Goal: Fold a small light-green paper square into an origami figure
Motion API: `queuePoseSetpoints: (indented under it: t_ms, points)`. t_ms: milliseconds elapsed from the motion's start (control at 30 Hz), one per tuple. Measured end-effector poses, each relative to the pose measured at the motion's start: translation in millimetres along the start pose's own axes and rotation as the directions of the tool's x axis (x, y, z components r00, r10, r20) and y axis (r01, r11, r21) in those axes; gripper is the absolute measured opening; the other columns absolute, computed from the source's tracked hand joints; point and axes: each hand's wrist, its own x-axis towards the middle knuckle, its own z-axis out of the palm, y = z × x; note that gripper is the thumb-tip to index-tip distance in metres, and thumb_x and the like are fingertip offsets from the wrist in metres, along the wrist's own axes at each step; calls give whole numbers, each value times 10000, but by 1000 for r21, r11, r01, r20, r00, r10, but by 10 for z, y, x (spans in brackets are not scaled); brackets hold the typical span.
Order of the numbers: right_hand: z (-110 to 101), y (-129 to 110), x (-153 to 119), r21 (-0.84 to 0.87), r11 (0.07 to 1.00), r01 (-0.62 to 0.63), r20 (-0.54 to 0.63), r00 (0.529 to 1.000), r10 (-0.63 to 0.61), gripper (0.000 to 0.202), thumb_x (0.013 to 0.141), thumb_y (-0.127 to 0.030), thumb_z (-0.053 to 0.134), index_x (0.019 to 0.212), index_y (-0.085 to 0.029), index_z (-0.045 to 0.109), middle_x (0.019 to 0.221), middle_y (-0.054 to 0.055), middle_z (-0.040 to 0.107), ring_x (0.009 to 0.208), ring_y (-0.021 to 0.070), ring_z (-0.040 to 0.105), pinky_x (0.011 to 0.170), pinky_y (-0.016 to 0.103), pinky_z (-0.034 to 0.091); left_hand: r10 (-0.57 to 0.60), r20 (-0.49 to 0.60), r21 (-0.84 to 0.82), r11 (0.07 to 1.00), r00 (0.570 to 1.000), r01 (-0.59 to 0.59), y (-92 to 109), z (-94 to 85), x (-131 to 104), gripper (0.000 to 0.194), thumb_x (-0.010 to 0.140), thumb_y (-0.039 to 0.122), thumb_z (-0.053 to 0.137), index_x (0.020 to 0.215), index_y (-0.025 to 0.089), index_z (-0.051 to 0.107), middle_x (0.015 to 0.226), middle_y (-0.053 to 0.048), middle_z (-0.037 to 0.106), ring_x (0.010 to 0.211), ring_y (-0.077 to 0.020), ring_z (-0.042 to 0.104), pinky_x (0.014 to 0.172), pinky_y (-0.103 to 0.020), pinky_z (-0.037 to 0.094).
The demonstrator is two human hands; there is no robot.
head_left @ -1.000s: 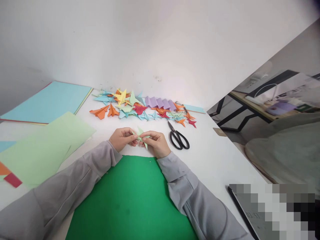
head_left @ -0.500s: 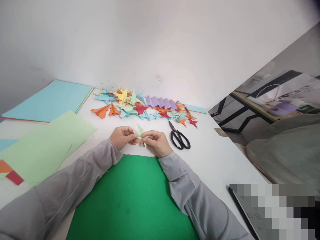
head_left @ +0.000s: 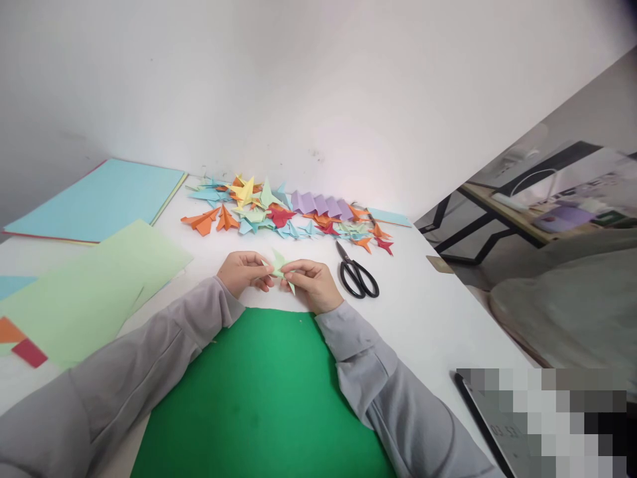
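Between my two hands is a small light green folded paper plane (head_left: pixel 279 260), its pointed ends sticking out above and below my fingers. My left hand (head_left: pixel 243 272) pinches its left side between thumb and fingers. With thumb and forefinger, my right hand (head_left: pixel 313 282) grips the right side; part of the plane is hidden there. Both hands are just above the white table, at the far edge of a green sheet (head_left: pixel 263 385). Beyond them lies a pile of folded paper planes (head_left: pixel 243 192) in several colours. Black-handled scissors (head_left: pixel 358 275) rest to the right of my right hand.
At the left lie a stack of blue paper (head_left: pixel 104 199), light green sheets (head_left: pixel 84 299) and a small red scrap (head_left: pixel 30 353). A purple pleated paper strip (head_left: pixel 321 204) sits by the wall (head_left: pixel 308 86). A dark-edged device (head_left: pixel 490 418), partly blurred out, is at the lower right.
The light green paper plane has tilted slightly in my fingers, its lower point shifting to the right. Both hands stay in nearly the same place.
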Motion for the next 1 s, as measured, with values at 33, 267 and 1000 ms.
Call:
queuePoseSetpoints:
  t_ms: [33, 267, 1000]
  points:
    - [0, 0, -1, 3, 1000, -4, -1, 1000, 4, 138, 591, -217, 710, 710, -155, 677, 515, 8, 652, 450, 114, 541, 460, 248, 395, -3, -8, -7, 1000, 1000, 3, 3, 1, 0, 333, 432, 280, 794, 579, 107, 551, 415, -16, 578, 404, -133, 568, 392, -235, 462]
    - [6, -13, -13, 26, 999, -26, 2, 1000, 26, 126, 592, -202, 706, 706, -153, 681, 514, 11, 652, 447, 107, 540, 459, 238, 394, 34, -46, -14, 999, 998, -35, 2, 4, -5, 355, 452, 254, 782, 624, 122, 501, 397, -4, 568, 382, -143, 561, 368, -238, 454]
    - [34, -26, -12, 44, 999, -16, 16, 1000, 15, 136, 584, -215, 739, 691, -154, 681, 558, 18, 675, 469, 107, 572, 464, 231, 417, 96, 55, 118, 988, 994, -102, -27, 18, -22, 428, 501, 308, 768, 754, 130, 471, 461, 6, 613, 418, -125, 577, 407, -229, 482]
